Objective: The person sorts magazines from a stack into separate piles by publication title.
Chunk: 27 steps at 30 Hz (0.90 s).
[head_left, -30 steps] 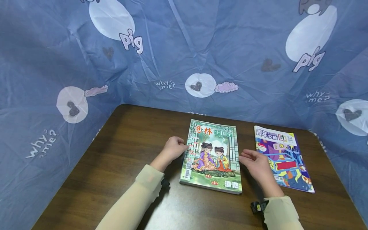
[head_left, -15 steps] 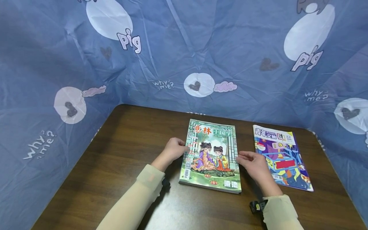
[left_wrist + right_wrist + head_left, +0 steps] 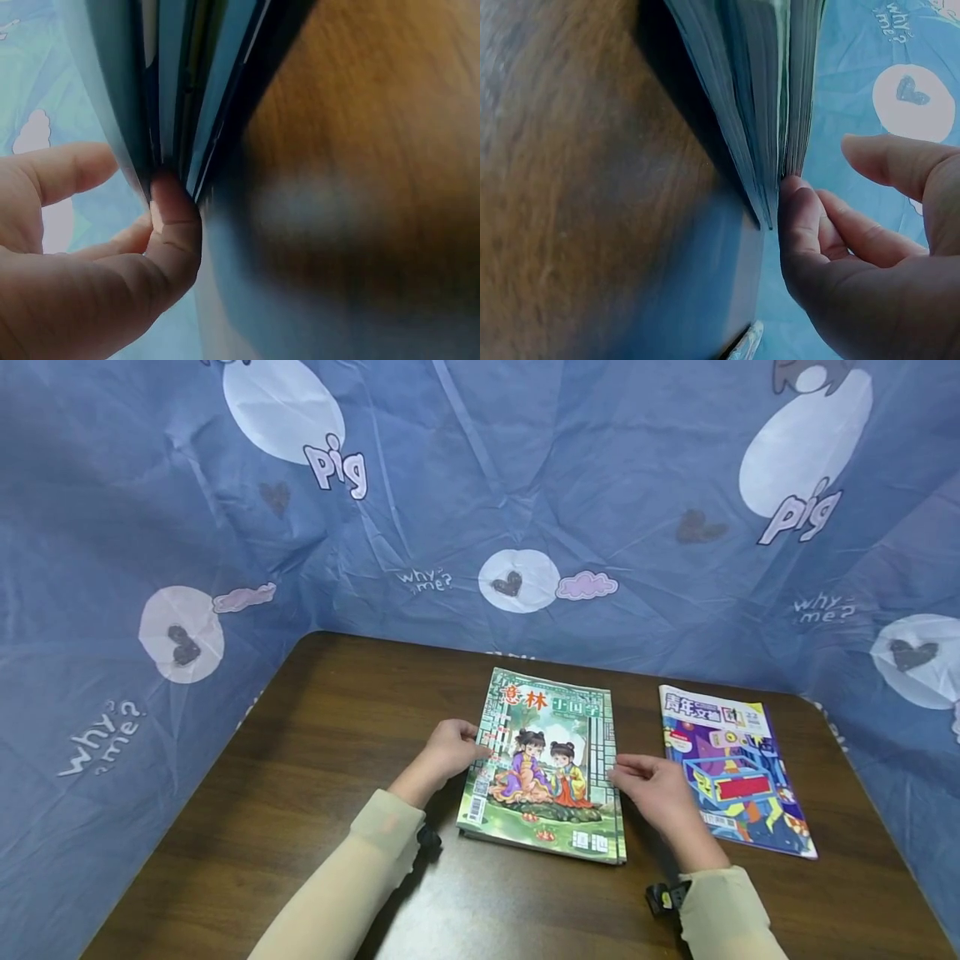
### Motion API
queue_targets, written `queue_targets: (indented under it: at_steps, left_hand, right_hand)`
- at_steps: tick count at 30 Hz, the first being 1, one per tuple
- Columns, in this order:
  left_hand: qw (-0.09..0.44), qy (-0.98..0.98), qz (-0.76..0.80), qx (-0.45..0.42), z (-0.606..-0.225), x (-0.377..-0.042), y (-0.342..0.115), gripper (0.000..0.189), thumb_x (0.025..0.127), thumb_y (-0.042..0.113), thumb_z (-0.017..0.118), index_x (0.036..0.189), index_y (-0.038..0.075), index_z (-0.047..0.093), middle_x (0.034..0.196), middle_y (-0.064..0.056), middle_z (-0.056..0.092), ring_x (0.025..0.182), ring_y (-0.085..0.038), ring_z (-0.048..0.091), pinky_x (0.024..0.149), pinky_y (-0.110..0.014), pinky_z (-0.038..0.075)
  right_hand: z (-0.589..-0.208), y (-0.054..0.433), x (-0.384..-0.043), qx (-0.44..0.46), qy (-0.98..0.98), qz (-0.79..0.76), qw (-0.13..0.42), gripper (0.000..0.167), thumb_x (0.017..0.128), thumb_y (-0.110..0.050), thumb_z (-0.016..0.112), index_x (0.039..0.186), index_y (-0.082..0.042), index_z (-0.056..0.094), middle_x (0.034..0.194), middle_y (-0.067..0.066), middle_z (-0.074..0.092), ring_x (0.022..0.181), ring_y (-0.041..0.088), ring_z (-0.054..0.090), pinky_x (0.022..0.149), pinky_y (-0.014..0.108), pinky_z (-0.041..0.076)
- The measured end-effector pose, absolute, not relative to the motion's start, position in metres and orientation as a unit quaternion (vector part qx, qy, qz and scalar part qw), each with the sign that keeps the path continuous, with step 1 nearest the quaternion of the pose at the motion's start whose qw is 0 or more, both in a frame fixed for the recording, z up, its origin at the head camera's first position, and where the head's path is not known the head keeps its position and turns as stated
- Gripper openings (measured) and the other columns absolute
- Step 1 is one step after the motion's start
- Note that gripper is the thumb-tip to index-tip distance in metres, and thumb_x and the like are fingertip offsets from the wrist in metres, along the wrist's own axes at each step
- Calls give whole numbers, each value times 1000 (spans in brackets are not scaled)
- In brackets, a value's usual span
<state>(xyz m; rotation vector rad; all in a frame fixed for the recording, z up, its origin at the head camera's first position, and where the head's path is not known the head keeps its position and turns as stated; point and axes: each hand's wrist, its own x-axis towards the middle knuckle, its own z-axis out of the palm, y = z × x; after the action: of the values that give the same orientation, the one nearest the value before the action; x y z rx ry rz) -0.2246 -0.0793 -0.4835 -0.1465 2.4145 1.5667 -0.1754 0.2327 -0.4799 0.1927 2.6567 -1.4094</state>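
A stack of magazines [image 3: 551, 760] lies on the table, its top cover green with two drawn children. My left hand [image 3: 444, 752] touches the stack's left side; in the left wrist view a bent fingertip [image 3: 174, 199] presses the spines while the thumb [image 3: 82, 169] is near the cover's edge. On the opposite side is my right hand [image 3: 654, 785]. The right wrist view shows its fingertip [image 3: 799, 202] against the page edges of the upper part, the thumb [image 3: 889, 159] standing apart. The top magazine sits slightly left of those beneath it.
A purple magazine [image 3: 738, 777] with a white title band lies flat to the right of my right hand. The brown wooden table [image 3: 315, 727] is bordered behind and at the sides by a blue printed cloth [image 3: 420, 527].
The top green magazine has slid slightly left, leaving an edge showing below it on the right. My right hand has come in leftward against the stack; my left hand has barely moved.
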Motion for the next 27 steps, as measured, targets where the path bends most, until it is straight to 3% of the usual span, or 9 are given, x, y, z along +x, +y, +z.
queue_targets:
  at_steps: [8,16,27]
  left_hand:
    - [123,817,562,-41,-481,-223,-80,35,88,-3,75,119,-9,62,80,-7,49,72,-19,46,64,-32,42]
    - [140,788,599,-27,-479,-225,-81,47,86,-3,77,127,-8,55,88,-15,69,76,-25,66,74,-40,55]
    - [214,707,673,-31,-481,-224,-83,53,87,-12,70,133,-11,44,93,-20,70,75,-24,70,73,-39,60]
  right_hand:
    - [-480,232,-175,62,875,-474,69,48,97,-26,71,133,4,63,122,19,68,113,33,63,93,47,53]
    - [-479,234,-174,66,875,-475,71,51,96,-29,73,134,3,62,124,19,67,116,34,62,95,48,52]
    - [-480,232,-172,74,866,-488,79,54,96,-30,74,137,3,61,126,18,66,118,34,61,97,48,50]
